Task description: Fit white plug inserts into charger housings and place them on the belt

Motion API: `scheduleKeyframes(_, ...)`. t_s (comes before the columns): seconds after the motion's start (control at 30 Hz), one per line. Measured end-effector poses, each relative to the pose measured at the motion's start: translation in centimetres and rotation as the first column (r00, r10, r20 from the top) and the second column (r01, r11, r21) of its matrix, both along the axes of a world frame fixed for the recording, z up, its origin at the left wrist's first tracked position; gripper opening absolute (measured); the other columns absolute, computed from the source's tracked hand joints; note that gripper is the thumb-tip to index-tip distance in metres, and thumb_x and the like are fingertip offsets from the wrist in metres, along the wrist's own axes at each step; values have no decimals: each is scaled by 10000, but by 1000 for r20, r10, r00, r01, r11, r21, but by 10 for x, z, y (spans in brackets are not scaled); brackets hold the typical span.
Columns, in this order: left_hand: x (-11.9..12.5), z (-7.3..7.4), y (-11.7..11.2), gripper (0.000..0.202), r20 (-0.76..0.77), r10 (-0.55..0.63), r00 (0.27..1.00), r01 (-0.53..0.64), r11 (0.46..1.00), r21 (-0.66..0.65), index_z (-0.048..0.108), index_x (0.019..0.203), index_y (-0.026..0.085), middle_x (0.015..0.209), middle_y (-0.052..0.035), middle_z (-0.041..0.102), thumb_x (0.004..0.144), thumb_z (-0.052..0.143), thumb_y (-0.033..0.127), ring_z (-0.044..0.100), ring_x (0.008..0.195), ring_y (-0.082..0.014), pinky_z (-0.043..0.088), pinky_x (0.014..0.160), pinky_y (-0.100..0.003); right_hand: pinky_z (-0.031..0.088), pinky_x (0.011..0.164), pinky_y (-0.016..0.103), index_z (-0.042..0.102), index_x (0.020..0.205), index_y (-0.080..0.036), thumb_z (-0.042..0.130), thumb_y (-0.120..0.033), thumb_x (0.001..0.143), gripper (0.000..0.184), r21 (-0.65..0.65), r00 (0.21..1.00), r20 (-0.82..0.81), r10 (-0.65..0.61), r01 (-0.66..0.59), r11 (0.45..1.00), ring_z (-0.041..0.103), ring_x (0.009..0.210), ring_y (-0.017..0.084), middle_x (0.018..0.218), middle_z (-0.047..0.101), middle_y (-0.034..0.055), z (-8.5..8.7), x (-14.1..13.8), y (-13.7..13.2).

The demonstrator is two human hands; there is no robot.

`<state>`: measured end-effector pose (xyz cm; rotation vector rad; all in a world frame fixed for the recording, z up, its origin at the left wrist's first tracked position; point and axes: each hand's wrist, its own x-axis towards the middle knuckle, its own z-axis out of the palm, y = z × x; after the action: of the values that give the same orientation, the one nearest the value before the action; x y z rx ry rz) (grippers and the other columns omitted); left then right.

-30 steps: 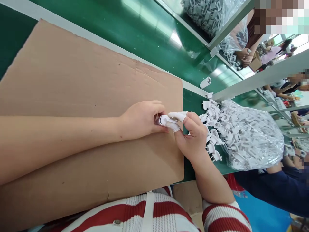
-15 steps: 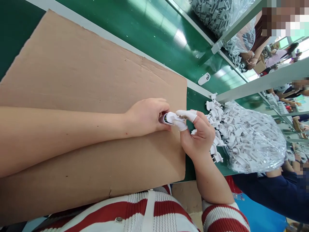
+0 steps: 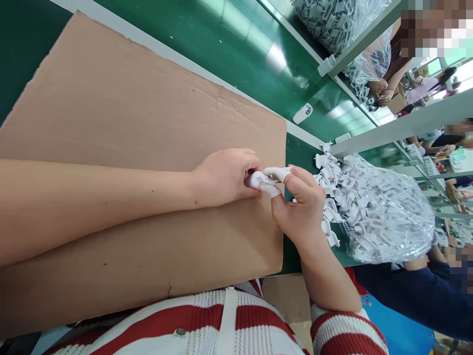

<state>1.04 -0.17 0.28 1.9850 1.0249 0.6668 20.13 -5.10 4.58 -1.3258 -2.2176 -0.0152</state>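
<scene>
Above the right part of a brown cardboard sheet (image 3: 155,118), my left hand (image 3: 223,177) is closed around a small white plastic housing (image 3: 250,181), most of it hidden by the fingers. My right hand (image 3: 301,204), with white finger cots on thumb and forefinger, pinches a white plastic end piece (image 3: 257,178). This piece lies against the housing's open end; whether it is fully seated I cannot tell. Loose white plastic pieces (image 3: 328,172) of a similar kind lie just right of my right hand.
A clear plastic bag (image 3: 391,212) full of white pieces stands at the right. Beyond the cardboard runs a shiny green surface (image 3: 236,54) carrying a white housing (image 3: 303,113). A metal post (image 3: 406,116) slants across the right. Co-workers sit nearby, one in a dark sleeve (image 3: 402,296).
My right hand has moved slightly left, bringing the end piece over the housing's opening, whose dark inside showed before. On the green surface the white housing has shifted left, and another shows by the post.
</scene>
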Motion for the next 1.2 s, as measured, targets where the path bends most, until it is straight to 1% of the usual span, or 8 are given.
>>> scheduleKeyframes(0.2, 1, 1, 0, 325, -10, 13, 1000, -14, 1000, -27, 584, 749, 185, 883, -34, 649, 762, 769, 452, 590, 794, -197, 346, 610, -297, 573, 1036, 439, 700, 870, -278, 604, -123, 884, 183, 5, 995, 69, 76, -76, 997, 617, 717, 200, 709, 604, 1, 6, 0, 1)
scheduleKeyframes(0.47, 1, -1, 0, 310, 11, 18, 1000, -18, 1000, -2, 577, 751, 190, 876, -35, 643, 773, 770, 431, 596, 788, -197, 361, 616, -296, 590, 946, 436, 759, 981, -278, 670, -199, 891, 148, -65, 999, -23, -39, 38, 997, 715, 870, 248, 889, 750, 52, -5, 0, 1)
scheduleKeyframes(0.7, -3, 5, 3, 373, 16, -9, 1000, 10, 999, -53, 683, 944, 210, 926, -13, 674, 778, 793, 526, 613, 775, -183, 426, 661, -293, 603, 930, 405, 743, 1176, -272, 781, -317, 844, 337, -398, 919, -370, -135, -26, 917, 758, 937, 219, 1096, 796, 35, 0, 34, 13)
scheduleKeyframes(0.8, -16, 17, 29, 436, -18, 129, 991, -130, 989, -70, 686, 1051, 203, 1015, -5, 701, 798, 789, 543, 618, 849, -180, 454, 737, -291, 579, 939, 449, 762, 1152, -246, 698, -258, 863, 296, -343, 923, -254, -289, 193, 919, 743, 990, 241, 1138, 797, 55, 8, 70, 19)
scheduleKeyframes(0.93, -43, 29, 95, 493, -145, 419, 896, -409, 907, 97, 610, 1082, 177, 1028, 34, 629, 867, 705, 610, 499, 903, -135, 384, 795, -271, 521, 928, 498, 799, 1058, -216, 629, -153, 789, 324, -264, 891, 174, -419, 452, 852, 694, 1024, 303, 1051, 810, 87, 3, 97, 26)
scheduleKeyframes(1.03, -69, 28, 140, 616, -199, 583, 788, -555, 812, 180, 515, 997, 185, 977, 55, 510, 794, 691, 739, 401, 934, -128, 310, 805, -268, 472, 963, 490, 803, 1020, -235, 635, -154, 779, 305, -282, 877, 290, -383, 461, 842, 679, 1024, 297, 980, 813, 69, -1, 94, 31)
scheduleKeyframes(1.13, -91, 29, 163, 734, -236, 575, 783, -547, 818, 178, 457, 1002, 214, 986, 43, 449, 683, 684, 835, 413, 1020, -183, 296, 853, -309, 441, 975, 462, 786, 1125, -271, 613, -172, 842, 345, -362, 900, 270, -343, 425, 830, 683, 1071, 276, 1064, 809, 57, 3, 84, 30)
scheduleKeyframes(1.2, -97, 32, 167, 773, -308, 577, 756, -561, 814, 149, 450, 1053, 239, 1039, 13, 476, 650, 642, 870, 429, 1159, -330, 333, 926, -425, 432, 984, 446, 771, 1191, -297, 595, -151, 856, 406, -426, 917, 280, -284, 384, 819, 677, 1146, 276, 1173, 784, 61, 8, 78, 27)
